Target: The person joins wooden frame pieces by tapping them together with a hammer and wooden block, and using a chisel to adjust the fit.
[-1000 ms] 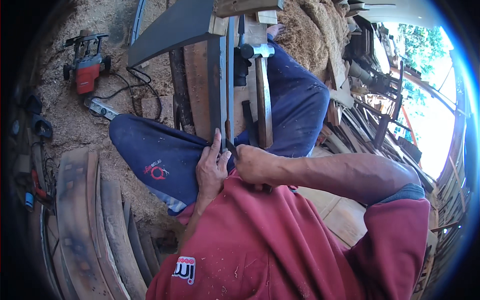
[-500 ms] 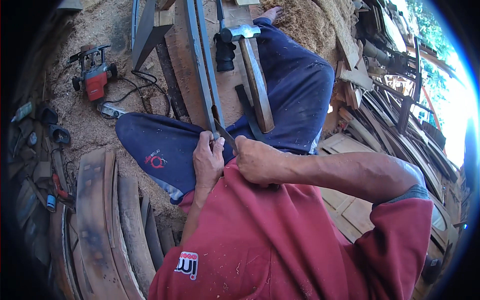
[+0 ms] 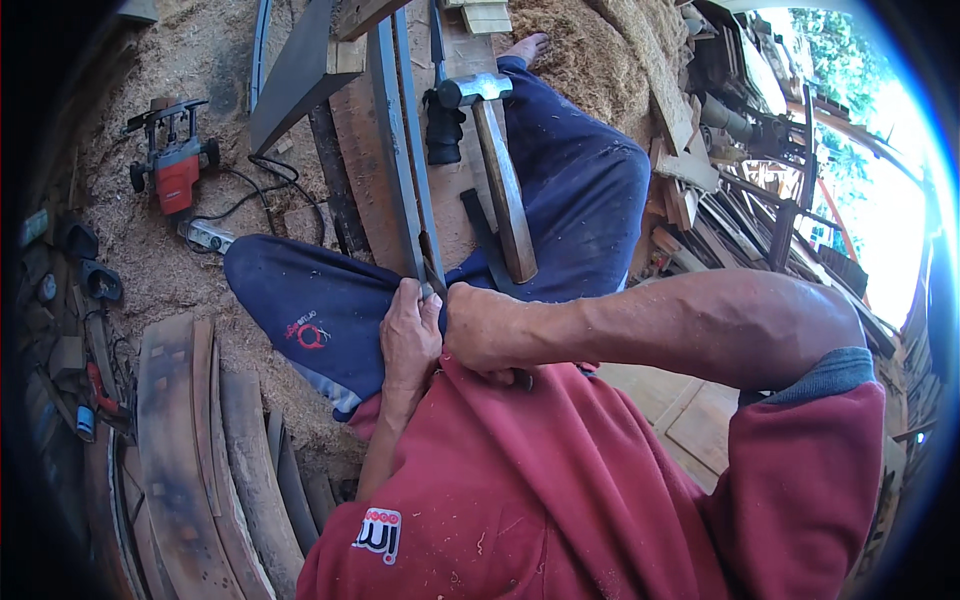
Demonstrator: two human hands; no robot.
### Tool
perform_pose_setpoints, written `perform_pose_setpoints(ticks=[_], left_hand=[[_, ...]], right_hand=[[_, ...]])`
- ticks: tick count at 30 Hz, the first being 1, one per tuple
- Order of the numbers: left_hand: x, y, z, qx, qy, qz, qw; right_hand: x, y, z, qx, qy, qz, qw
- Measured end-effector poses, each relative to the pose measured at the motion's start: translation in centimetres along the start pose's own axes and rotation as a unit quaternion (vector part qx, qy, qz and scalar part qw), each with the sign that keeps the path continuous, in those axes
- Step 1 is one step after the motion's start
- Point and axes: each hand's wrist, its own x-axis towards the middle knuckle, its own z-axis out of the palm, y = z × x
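Far left of the hands, curved planks (image 3: 175, 450) lie side by side, their long edges running away from the person. Ahead of them, a red and black router (image 3: 175, 180) stands on the shavings-strewn floor (image 3: 110, 235), with small pale lettering, too small to read, on its body. Floor shows between it and the left knee of the blue trousers (image 3: 270, 275), which carry a red emblem with lettering. Beyond that knee a grey board (image 3: 300, 85) juts out, its pale end facing the person. Behind the left hand, the red shirt (image 3: 540, 470) bears a white patch (image 3: 378, 537) with bold dark letters.

The left hand (image 3: 410, 340) grasps the near end of a grey slotted bar (image 3: 398, 160), which stretches straight ahead from it. The right hand (image 3: 488, 328), just beside, is clenched around a narrow dark blade (image 3: 436, 276) angled toward the slot; whether its tip is inside cannot be told.

Ahead of the right hand lie a flat dark strip (image 3: 486, 240) and a hammer (image 3: 507, 190), apart from the bar, with bare plank (image 3: 455, 195) between. Well right, heaped timber (image 3: 760, 235) hems the workspace.
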Motion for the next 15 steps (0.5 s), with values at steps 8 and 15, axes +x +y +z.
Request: perform_pose_setpoints(ticks=[8,15], left_hand=[[0.2,-0.5,-0.8,-0.026,-0.019,-0.007,0.999],[0.3,-0.1,-0.8,-0.024,-0.018,-0.030,0.999]], right_hand=[[6.9,1.0,1.5,-0.063,-0.065,0.031,0.995],[5.6,1.0,1.6,-0.094,-0.023,-0.023,0.995]])
